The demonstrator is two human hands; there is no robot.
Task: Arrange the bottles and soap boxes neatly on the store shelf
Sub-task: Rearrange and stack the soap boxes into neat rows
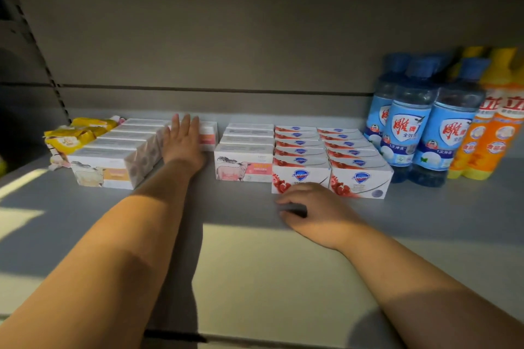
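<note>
My left hand (pixel 183 140) reaches to the back of the shelf (pixel 255 263), fingers straight and laid against a lone pink-and-white soap box (pixel 209 137). To its left runs a slanted row of orange-labelled sheep soap boxes (pixel 113 156). To its right stands a row of pink sheep boxes (pixel 243 159). Beside that are two rows of red-and-white soap boxes (pixel 329 163). My right hand (pixel 314 210) rests on the shelf just in front of the red boxes, fingers loosely curled and holding nothing. Blue bottles (pixel 408 133) and orange bottles (pixel 493 136) stand at the right.
Yellow soap packets (pixel 76 133) lie in a loose heap at the far left, behind the orange-labelled row. The shelf's back wall (pixel 226 51) rises right behind the goods. A slotted upright (pixel 42 59) runs along the left side.
</note>
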